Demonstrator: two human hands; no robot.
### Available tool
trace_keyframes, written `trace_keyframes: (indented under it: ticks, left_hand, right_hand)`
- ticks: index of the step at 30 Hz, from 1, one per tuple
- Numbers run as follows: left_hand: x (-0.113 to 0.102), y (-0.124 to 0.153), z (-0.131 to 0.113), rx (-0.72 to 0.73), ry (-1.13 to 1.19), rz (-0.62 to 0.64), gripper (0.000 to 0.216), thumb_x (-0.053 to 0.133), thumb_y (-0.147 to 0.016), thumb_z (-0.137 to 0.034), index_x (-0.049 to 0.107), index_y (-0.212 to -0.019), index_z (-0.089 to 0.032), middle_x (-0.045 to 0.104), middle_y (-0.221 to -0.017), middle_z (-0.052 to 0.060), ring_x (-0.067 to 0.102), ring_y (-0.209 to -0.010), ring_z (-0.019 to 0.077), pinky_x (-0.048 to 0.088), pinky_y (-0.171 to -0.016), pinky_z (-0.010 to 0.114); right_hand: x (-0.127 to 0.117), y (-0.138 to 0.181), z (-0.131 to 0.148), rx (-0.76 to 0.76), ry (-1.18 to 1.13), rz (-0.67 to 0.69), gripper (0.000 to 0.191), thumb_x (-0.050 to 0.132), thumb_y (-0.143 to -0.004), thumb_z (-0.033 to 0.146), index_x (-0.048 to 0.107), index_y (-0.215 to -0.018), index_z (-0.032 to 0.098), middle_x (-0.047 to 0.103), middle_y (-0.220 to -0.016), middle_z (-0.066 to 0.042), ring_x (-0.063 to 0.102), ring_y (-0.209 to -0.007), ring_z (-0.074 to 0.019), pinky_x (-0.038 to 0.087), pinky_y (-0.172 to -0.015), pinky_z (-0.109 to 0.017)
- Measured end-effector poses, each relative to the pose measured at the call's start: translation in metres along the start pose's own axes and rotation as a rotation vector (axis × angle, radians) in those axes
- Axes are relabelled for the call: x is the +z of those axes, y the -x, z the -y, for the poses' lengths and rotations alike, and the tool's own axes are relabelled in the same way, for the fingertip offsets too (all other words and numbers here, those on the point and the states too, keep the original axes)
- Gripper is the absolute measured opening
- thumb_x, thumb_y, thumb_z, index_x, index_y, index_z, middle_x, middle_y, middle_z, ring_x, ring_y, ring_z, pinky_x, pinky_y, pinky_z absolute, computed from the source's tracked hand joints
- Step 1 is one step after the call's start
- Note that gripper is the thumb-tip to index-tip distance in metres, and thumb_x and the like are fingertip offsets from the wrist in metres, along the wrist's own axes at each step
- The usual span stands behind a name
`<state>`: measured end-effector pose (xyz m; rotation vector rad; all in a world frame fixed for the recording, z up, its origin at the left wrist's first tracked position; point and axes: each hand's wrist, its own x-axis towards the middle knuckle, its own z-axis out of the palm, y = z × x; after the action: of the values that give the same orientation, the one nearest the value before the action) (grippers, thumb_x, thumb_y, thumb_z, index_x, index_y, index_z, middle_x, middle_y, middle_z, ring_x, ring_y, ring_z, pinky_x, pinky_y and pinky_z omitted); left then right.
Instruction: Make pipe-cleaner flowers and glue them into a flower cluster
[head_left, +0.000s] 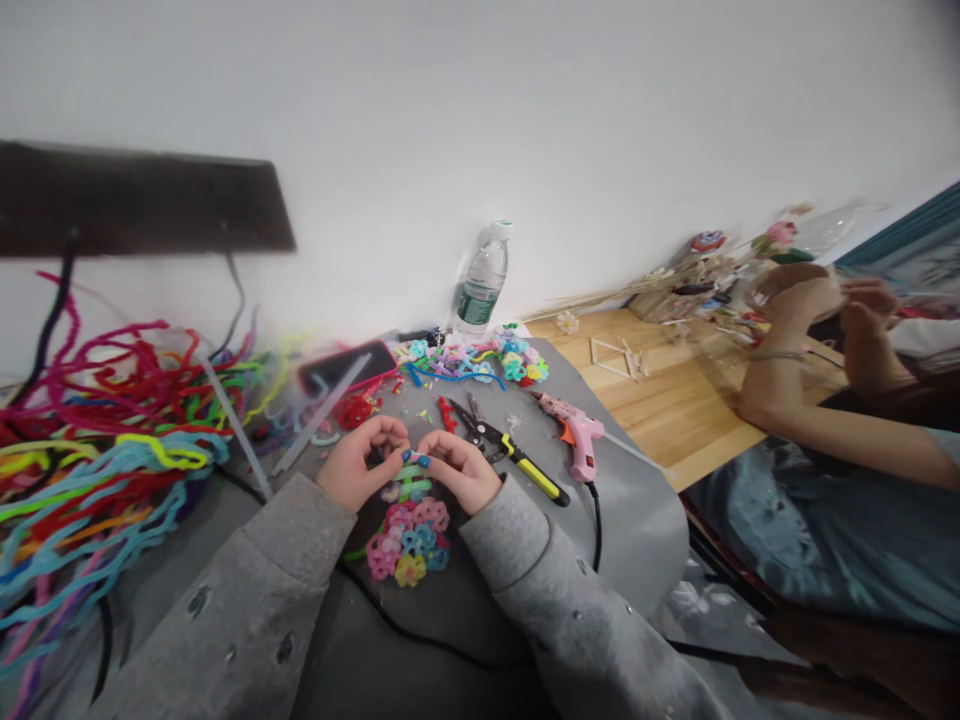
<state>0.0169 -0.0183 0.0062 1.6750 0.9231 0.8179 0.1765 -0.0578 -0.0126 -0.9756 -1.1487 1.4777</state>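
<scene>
My left hand [361,462] and my right hand [459,468] meet over the grey mat [645,520], both in grey sleeves. Their fingers are pinched together on a small pale green pipe-cleaner piece [409,470] held between them. Just below my hands lies a cluster of pink, blue and yellow pipe-cleaner flowers [409,545]. Black and yellow pliers [510,450] lie right of my right hand. A pink glue gun [576,435] lies further right, its black cord running toward me.
A big tangle of coloured pipe cleaners [97,460] fills the left. More small flowers [480,360], a phone in a red case [346,368] and a water bottle [484,278] sit by the wall. Another person's arms [810,380] work at the right over wooden flooring.
</scene>
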Motion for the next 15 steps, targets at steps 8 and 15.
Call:
trace_keyframes:
  ticks: [8, 15]
  left_hand:
    - [0.0003, -0.0006, 0.0029, -0.01, 0.045, 0.013, 0.019, 0.057, -0.07, -0.025, 0.051, -0.085, -0.016, 0.06, -0.073, 0.001, 0.055, -0.066, 0.0137, 0.043, -0.063, 0.026]
    - [0.0006, -0.0003, 0.0034, 0.01, 0.012, -0.015, 0.016, 0.057, -0.07, -0.024, 0.051, -0.084, -0.016, 0.059, -0.071, 0.0, 0.054, -0.066, 0.0139, 0.042, -0.062, 0.026]
  right_hand:
    - [-0.0005, -0.0004, -0.001, -0.013, 0.003, 0.01, 0.032, 0.067, -0.069, 0.045, 0.052, -0.075, 0.017, 0.048, -0.065, 0.003, 0.042, -0.057, -0.0092, 0.033, -0.055, -0.022]
    - [0.0011, -0.0003, 0.003, 0.007, 0.054, -0.021, 0.03, 0.064, -0.07, 0.044, 0.051, -0.073, 0.017, 0.045, -0.06, 0.004, 0.037, -0.053, -0.0086, 0.03, -0.051, -0.022]
